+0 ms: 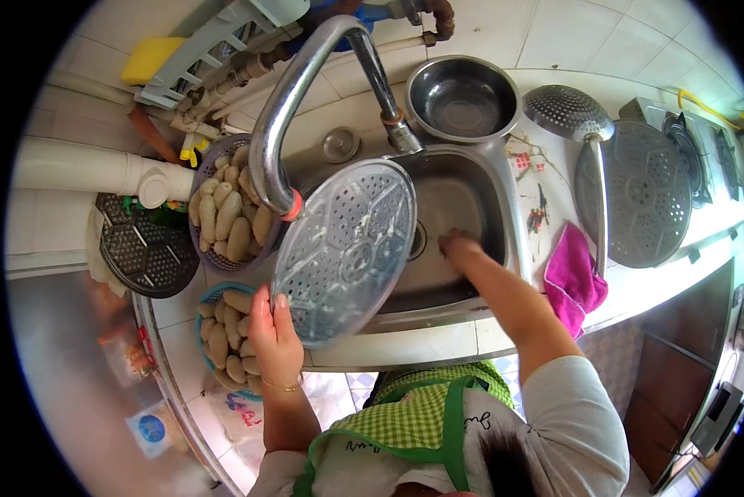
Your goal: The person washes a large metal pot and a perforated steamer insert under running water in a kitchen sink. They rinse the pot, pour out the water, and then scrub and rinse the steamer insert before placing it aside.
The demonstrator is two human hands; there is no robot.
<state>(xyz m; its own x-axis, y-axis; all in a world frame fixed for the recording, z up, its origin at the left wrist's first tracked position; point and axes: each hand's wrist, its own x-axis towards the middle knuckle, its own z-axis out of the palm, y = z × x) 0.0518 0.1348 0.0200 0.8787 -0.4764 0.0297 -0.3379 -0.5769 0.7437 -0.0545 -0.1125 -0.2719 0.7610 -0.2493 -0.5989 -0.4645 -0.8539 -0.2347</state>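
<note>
A round perforated metal steamer plate (347, 255) is tilted up over the left part of the stainless steel sink (434, 186). It looks wet, with pale residue stuck to it. My left hand (277, 338) grips its lower left rim, thumb on the upper face. Down in the basin, my right hand (460, 247) is just right of the drain (419, 241). Its fingers point down and are partly hidden, so whether they hold anything is unclear. The chrome faucet (272, 112) arches over the plate, its spout end (404, 138) above the basin's back edge.
A steel bowl (462, 102) sits behind the sink. To the right are a large skimmer (568, 115), a magenta cloth (574, 273), another perforated plate (639, 192) and a gas stove (714, 168). Left stand purple (266, 256) and blue (223, 287) baskets of oblong brown food, beside a dark perforated plate (151, 248).
</note>
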